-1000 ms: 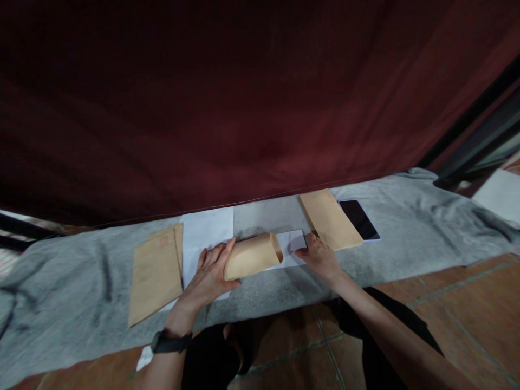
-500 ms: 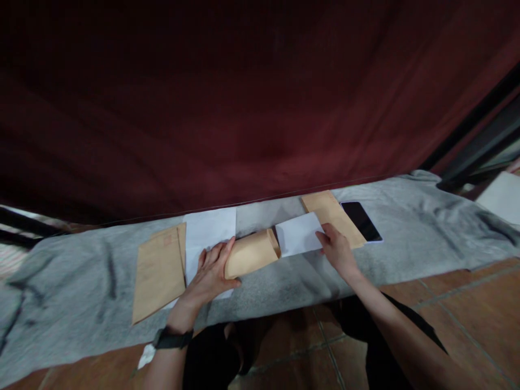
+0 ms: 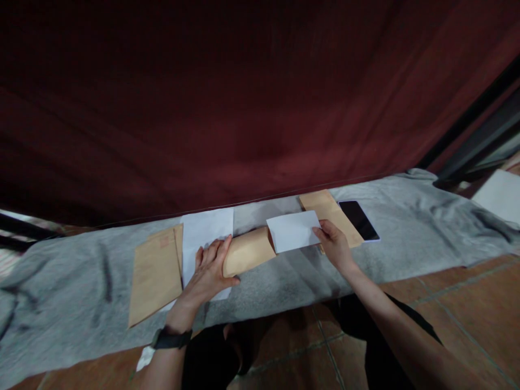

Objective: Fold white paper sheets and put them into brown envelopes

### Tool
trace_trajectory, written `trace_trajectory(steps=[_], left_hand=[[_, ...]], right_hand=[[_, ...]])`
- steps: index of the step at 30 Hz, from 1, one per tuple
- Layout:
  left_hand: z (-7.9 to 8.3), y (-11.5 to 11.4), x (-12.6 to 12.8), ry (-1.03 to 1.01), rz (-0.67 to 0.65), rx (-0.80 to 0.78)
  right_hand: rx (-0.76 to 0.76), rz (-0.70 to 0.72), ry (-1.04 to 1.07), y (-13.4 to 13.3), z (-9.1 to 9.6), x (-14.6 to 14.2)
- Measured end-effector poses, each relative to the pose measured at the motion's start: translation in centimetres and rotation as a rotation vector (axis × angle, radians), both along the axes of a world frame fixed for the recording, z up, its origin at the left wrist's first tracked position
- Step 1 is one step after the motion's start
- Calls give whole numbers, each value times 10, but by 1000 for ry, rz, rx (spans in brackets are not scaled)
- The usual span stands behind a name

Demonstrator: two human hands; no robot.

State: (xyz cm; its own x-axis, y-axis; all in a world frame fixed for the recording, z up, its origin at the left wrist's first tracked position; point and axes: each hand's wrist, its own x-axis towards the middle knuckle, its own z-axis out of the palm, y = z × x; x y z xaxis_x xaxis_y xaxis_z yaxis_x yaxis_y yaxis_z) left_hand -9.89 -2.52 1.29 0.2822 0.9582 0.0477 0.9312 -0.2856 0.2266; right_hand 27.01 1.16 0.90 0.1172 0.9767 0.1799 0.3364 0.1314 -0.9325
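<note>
The left hand [image 3: 209, 269] is gripping the small brown envelope [image 3: 249, 253] at its left end, the thumb pressing along the near edge and the fingers along the far edge, so that the envelope is bowing upward between them. Its mouth is facing right, away from that grip and toward the right hand [image 3: 335, 244], which is pinching the white folded paper [image 3: 294, 232] by its right end between thumb and fingers. Most of the paper is extending leftward from this pinch, its free left edge meeting the envelope's mouth; whether any of it is sitting inside, I cannot tell. The right hand is hovering over a brown stack [image 3: 331, 214], beside which a phone [image 3: 358, 220] is lying on the grey cloth [image 3: 406, 216]. Beneath the left hand, a larger white sheet [image 3: 207, 225] is lying beside more brown envelopes [image 3: 155, 276].
</note>
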Motion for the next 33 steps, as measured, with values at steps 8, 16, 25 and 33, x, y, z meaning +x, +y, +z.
trace_trajectory(steps=[8, 16, 25, 33], left_hand=[[3, -1, 5, 24, 21, 65], [3, 1, 8, 71, 37, 153], [5, 2, 12, 47, 65, 176], [0, 2, 18, 58, -21, 171]], right_hand=[[-31, 50, 6, 1, -4, -1], [-285, 100, 249, 2, -11, -1], [-390, 179, 241, 7, -15, 5], [-410, 221, 259, 3, -21, -6]])
